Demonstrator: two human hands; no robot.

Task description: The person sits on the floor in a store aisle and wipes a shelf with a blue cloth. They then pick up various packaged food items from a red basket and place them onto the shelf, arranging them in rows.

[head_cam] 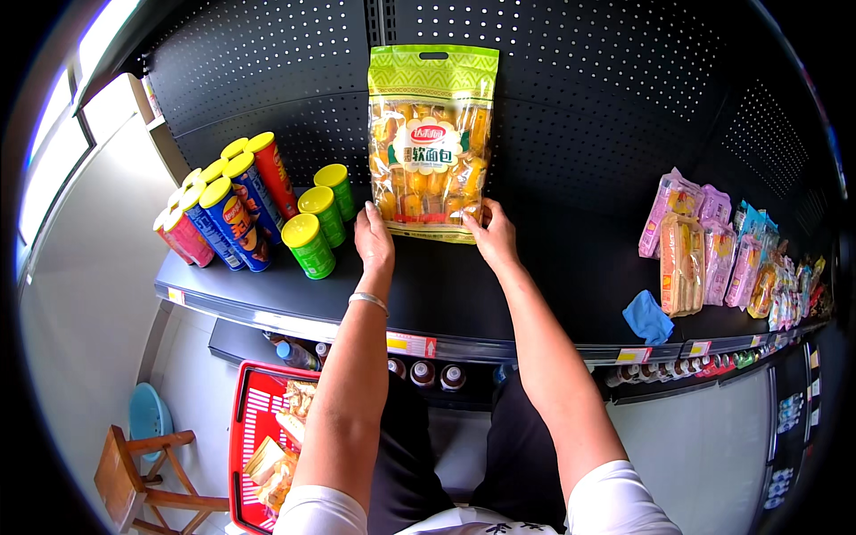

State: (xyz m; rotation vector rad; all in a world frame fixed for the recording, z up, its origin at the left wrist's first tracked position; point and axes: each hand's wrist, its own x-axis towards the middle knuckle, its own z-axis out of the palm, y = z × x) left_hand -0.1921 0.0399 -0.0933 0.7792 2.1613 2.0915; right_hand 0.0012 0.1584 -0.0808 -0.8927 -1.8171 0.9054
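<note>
A large bag of soft bread (428, 157), green at the top with a clear front, stands upright against the black perforated back panel (281, 87). My left hand (374, 235) touches its lower left edge. At the lower right corner my right hand (493, 234) grips the bag, thumb on the front and fingers behind. To the left of my left hand stand green snack canisters (308, 245) with yellow lids. Beyond them are taller blue Lay's canisters (235, 224), a red canister (273, 174) and pink ones (190, 237).
On the black shelf (455, 294), packaged breads (682, 264) and a blue cloth (647, 317) lie to the right. Bottles (422, 374) line a lower shelf. A red shopping basket (241, 401) holding bagged food, a wooden stool (119, 475) and a blue basin (148, 418) are at lower left.
</note>
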